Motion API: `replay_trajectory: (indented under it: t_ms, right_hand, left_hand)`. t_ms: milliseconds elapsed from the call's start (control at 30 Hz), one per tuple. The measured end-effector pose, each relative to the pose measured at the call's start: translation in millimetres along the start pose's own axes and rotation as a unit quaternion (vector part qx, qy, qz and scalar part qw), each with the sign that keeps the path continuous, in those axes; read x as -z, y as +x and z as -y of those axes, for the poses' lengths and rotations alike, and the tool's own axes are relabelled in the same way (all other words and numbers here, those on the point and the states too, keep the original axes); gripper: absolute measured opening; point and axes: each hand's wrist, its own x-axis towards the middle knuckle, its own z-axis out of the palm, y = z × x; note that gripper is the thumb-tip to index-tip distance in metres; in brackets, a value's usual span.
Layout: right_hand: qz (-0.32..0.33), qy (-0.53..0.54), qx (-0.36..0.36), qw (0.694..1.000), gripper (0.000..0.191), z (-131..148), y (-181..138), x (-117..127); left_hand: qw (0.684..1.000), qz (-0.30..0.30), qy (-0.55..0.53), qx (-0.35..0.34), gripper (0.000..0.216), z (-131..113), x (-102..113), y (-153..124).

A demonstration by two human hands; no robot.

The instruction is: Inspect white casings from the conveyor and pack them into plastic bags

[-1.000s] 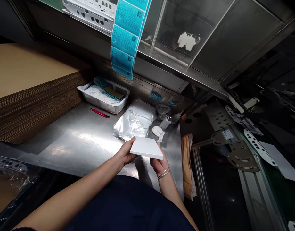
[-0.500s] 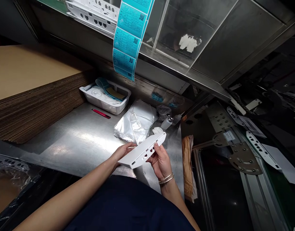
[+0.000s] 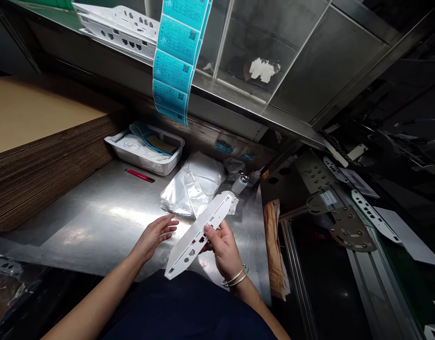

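Note:
My right hand (image 3: 222, 248) grips a flat white plastic housing (image 3: 199, 233) with port cut-outs along its edge, held tilted above the steel bench (image 3: 107, 217). My left hand (image 3: 155, 234) hovers just left of the housing with fingers spread, holding nothing. Beyond the housing lie a stack of clear plastic bags (image 3: 192, 184) and a crumpled white cloth (image 3: 233, 200).
A tall stack of cardboard sheets (image 3: 36, 146) fills the left. A white tray (image 3: 144, 148) and a red pen-like tool (image 3: 139, 175) sit at the back, with a small bottle (image 3: 239, 182). A strip of teal labels (image 3: 176, 52) hangs overhead. Machinery with metal plates (image 3: 341, 217) stands right.
The housing has been turned from flat to edge-on and tilted. My left hand has let go of it and opened; my right hand alone holds it now.

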Motion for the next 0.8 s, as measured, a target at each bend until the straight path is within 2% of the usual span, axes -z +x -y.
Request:
replay_trajectory:
  t_ms: [100, 200, 267, 333, 400, 433, 500, 567, 633, 667, 800]
  right_hand:
    - [0.018, -0.012, -0.002, 1.0, 0.033, 2, -1, -2]
    - [0.026, -0.022, -0.011, 0.999, 0.033, 3, -3, -6]
    - [0.034, -0.027, -0.015, 0.999, 0.036, 2, -2, -8]
    - [0.059, -0.034, -0.031, 0.997, 0.038, -3, 3, -5]
    - [0.071, -0.057, -0.046, 0.995, 0.04, -12, 18, 3]
    - [0.052, -0.088, -0.038, 0.994, 0.041, -17, 29, 9]
    - [-0.03, -0.2, 0.012, 0.979, 0.04, -29, 56, 24]
    - [-0.114, -0.365, 0.052, 0.923, 0.034, -39, 86, 38]
    - [-0.136, -0.494, 0.033, 0.858, 0.03, -45, 113, 48]
    - [-0.132, -0.531, 0.011, 0.837, 0.031, -47, 124, 51]
    - [-0.113, -0.578, -0.07, 0.805, 0.044, -60, 147, 57]
  left_hand:
    - [0.996, 0.056, 0.056, -0.039, 0.056, -8, -9, -9]
    - [0.977, 0.177, 0.078, -0.091, 0.073, -13, -24, -23]
    - [0.955, 0.261, 0.064, -0.122, 0.092, -11, -35, -33]
    - [0.944, 0.306, 0.017, -0.123, 0.101, -8, -40, -42]
    - [0.948, 0.296, -0.061, -0.097, 0.094, -6, -36, -50]
    - [0.95, 0.279, -0.112, -0.081, 0.089, -6, -30, -52]
    - [0.944, 0.242, -0.215, -0.064, 0.085, -11, -13, -57]
    - [0.927, 0.216, -0.297, -0.073, 0.088, -20, 4, -62]
    - [0.913, 0.192, -0.346, -0.101, 0.091, -32, 15, -67]
    - [0.907, 0.179, -0.363, -0.116, 0.09, -38, 17, -70]
    - [0.889, 0.146, -0.408, -0.151, 0.085, -53, 14, -82]
